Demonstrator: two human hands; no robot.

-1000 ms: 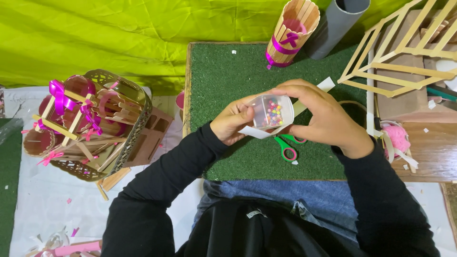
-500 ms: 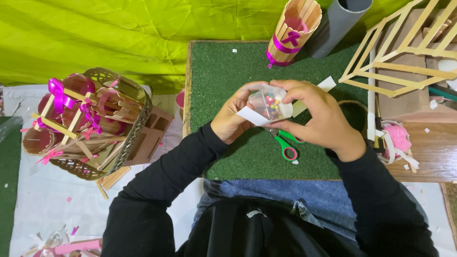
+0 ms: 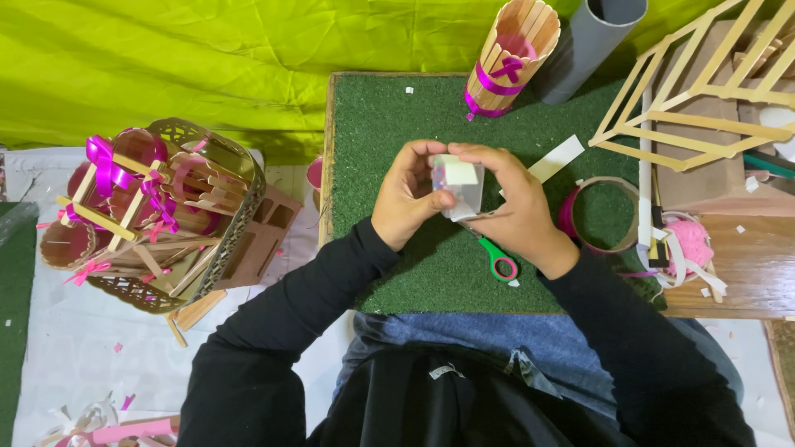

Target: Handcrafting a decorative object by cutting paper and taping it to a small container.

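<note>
Above the green mat [image 3: 389, 116], near its middle, both hands hold a small clear box [image 3: 460, 189] with a white paper strip [image 3: 458, 171] laid across its top. What work is done on it looks slight, as a judgement: the strip sits on the box, but whether it is stuck down or only being placed is hard to tell, since fingers hide most of the sides. Left hand [image 3: 406, 199] curls closed on the box's near side, thumb up against it. Right hand [image 3: 509, 203] covers the far side, fingers bent over the top edge and pressing on the strip; each grip is closed on the box, neither open. Just below the right hand lie green-handled scissors [image 3: 495, 258], partly hidden. Further right on the mat rest a loose white strip [image 3: 556, 157] and a tape roll [image 3: 600, 217]. At the mat's far edge stands a stick-walled cup [image 3: 513, 50] with a pink ribbon. Off the surface to the left, a basket [image 3: 157, 217] holds finished stick pieces with pink bows
</note>
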